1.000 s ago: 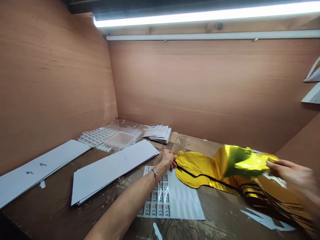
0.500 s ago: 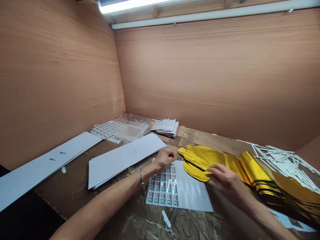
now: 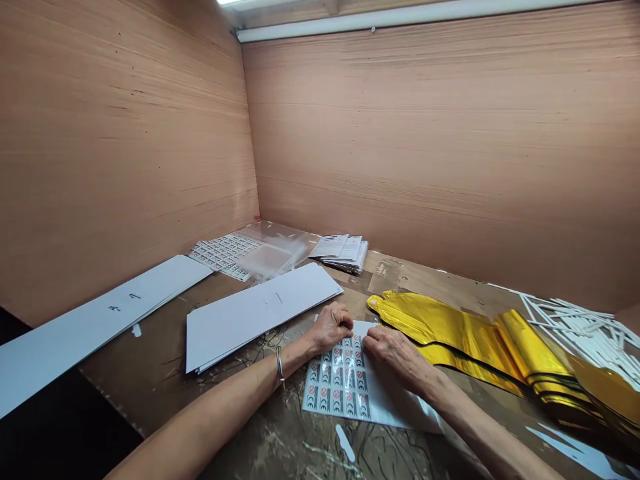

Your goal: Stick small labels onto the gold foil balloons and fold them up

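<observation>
Wooden walls (image 3: 440, 147) stand around my worktop (image 3: 240, 427). Long white boards (image 3: 260, 313) lie on the left side. A stack of shiny gold foil balloons (image 3: 450, 333) lies flat on the right, and a heap of white sticks (image 3: 570, 327) lies just past them. A shiny sheet of stickers (image 3: 340, 380) lies right in front of me, between the boards and the balloons. Both of my hands are on it, close together at its top edge. My left hand (image 3: 330, 328) and my right hand (image 3: 395, 360) are half closed. They touch the sheet, but I cannot tell if they pinch it. A thin bangle (image 3: 279, 365) sits on my left wrist.
</observation>
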`<act>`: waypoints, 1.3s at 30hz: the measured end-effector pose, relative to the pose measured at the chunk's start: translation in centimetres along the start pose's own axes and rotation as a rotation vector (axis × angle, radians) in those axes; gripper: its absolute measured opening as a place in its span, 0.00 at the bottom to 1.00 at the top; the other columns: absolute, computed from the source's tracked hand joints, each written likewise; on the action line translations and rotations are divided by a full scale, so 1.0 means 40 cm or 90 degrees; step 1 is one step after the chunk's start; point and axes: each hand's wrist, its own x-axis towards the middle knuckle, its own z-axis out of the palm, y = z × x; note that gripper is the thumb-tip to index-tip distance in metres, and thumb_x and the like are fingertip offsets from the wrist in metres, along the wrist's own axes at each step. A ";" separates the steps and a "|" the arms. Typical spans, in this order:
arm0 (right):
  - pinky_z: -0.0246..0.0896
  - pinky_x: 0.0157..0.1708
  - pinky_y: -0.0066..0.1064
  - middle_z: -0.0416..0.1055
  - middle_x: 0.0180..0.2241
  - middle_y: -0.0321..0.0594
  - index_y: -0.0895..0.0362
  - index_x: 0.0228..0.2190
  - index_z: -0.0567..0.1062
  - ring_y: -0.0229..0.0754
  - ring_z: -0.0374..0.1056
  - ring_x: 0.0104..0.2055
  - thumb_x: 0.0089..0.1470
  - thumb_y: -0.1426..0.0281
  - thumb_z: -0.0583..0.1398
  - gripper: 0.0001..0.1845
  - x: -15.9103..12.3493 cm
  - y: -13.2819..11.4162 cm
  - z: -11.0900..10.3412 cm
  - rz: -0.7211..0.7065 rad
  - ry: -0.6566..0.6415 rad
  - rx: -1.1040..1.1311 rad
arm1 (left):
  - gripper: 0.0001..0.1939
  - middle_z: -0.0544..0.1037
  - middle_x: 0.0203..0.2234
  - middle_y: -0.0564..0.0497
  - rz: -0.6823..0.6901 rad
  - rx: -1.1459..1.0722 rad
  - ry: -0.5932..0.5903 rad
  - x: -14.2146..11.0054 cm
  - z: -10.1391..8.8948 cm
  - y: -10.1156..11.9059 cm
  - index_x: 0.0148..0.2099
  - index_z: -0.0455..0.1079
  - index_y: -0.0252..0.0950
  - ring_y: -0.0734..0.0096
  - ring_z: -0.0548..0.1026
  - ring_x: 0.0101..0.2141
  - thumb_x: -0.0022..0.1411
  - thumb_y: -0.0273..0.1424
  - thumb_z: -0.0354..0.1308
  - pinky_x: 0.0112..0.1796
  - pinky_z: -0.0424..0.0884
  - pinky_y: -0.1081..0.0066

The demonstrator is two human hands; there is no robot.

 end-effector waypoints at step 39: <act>0.51 0.27 0.28 0.61 0.26 0.40 0.58 0.26 0.62 0.37 0.56 0.27 0.49 0.80 0.46 0.09 -0.005 0.066 0.027 0.058 0.182 0.113 | 0.04 0.70 0.22 0.54 -0.011 -0.032 0.027 -0.002 0.000 0.006 0.20 0.69 0.33 0.75 0.65 0.29 0.44 0.22 0.59 0.33 0.59 0.76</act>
